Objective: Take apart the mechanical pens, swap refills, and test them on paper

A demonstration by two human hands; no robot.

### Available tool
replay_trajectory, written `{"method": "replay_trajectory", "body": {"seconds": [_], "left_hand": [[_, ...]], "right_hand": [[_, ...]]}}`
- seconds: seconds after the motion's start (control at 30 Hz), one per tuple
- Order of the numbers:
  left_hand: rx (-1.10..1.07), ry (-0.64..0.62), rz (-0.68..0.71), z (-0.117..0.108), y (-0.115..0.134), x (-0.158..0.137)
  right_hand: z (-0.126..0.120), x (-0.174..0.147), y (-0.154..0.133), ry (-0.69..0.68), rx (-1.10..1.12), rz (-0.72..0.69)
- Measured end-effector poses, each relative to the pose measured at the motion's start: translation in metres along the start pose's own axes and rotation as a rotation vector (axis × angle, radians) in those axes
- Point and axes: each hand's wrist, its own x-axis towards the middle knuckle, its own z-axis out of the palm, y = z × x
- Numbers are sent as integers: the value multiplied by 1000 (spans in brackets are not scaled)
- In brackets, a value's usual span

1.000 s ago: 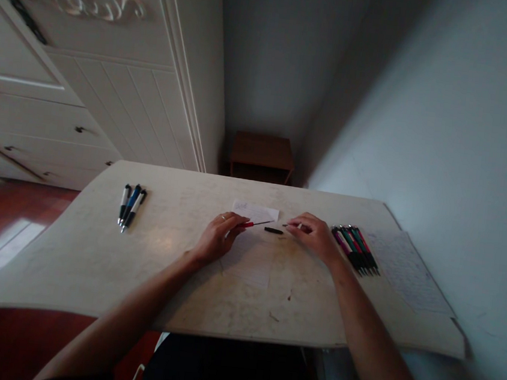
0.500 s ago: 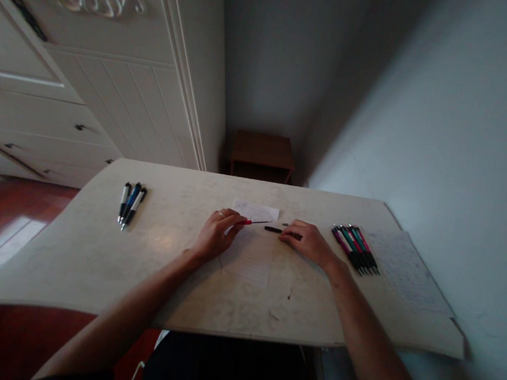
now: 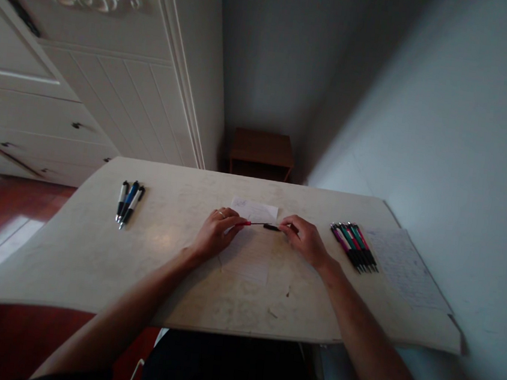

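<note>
My left hand [image 3: 216, 229], a ring on one finger, is closed in a pinch on a red pen part [image 3: 245, 223]. A thin dark rod [image 3: 258, 223] sticks out of it to the right. My right hand [image 3: 301, 237] pinches the right end of a short black pen part [image 3: 271, 227]. The rod's tip lies close to the black part's left end; I cannot tell whether they touch. Beneath and behind both parts is a small sheet of paper [image 3: 254, 207] with writing along its top.
Three pens [image 3: 129, 202] lie at the left of the white table [image 3: 69, 261]. Several coloured pens with black grips [image 3: 355, 247] lie in a row at the right, beside a handwritten sheet [image 3: 408, 270]. A wall [image 3: 479, 147] borders the right side. Small scraps [image 3: 272, 314] lie near the front.
My right hand has shifted slightly left and lifted, its fingers now pinching the black part's end. The black part and the rod are closer together. My left hand is nearly still.
</note>
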Motion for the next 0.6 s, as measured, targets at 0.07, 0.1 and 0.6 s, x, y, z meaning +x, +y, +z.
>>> {"method": "replay_trajectory", "body": {"seconds": [0.07,0.1,0.6], "left_hand": [[0,4,7,1,-1,0],[1,7,8,1,-1,0],[39,-10,7,2,-1,0]], "right_hand": [[2,0,-2,3,8,-22],[3,0,-3,12,13,-37],[5,0,-6,29,29,-164]]}}
